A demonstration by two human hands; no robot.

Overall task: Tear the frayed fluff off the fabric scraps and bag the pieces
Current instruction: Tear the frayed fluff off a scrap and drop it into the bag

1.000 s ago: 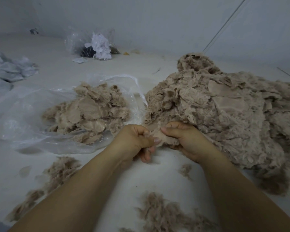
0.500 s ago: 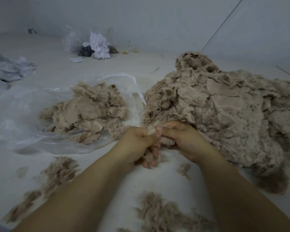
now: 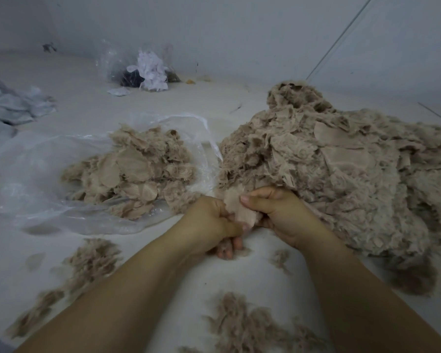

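At the centre of the view, low over a pale floor point(image 3: 69, 98), 1 beige fabric scrap point(image 3: 239, 210) is held between 2 bare hands. The left hand point(image 3: 209, 225) is curled into a fist around the scrap's lower left edge, with a tuft of fluff seen at its fingertips. The right hand point(image 3: 280, 215) is closed on the scrap's right side, its thumb pressed flat across the top of the cloth. The step in hand is judged to be the tearing of fluff from this piece.

To the left, just beyond the hands, a clear plastic bag point(image 3: 23, 179) is laid open on its side, and a modest heap of bagged pieces point(image 3: 133, 174) is seen spilling from its mouth. To the right, touching the right hand, a far larger pile of unprocessed scraps point(image 3: 341, 174) is heaped up. Loose clumps of torn fluff point(image 3: 239, 324) are scattered on the floor near the forearms.

From the sizes of the 2 heaps, the task is judged to be well under half done: some pieces are bagged, most are left to be stripped.

In the background, a second clear bag holding white paper point(image 3: 150, 70) is set against the wall, and grey cloth point(image 3: 13, 105) is bundled at the far left.
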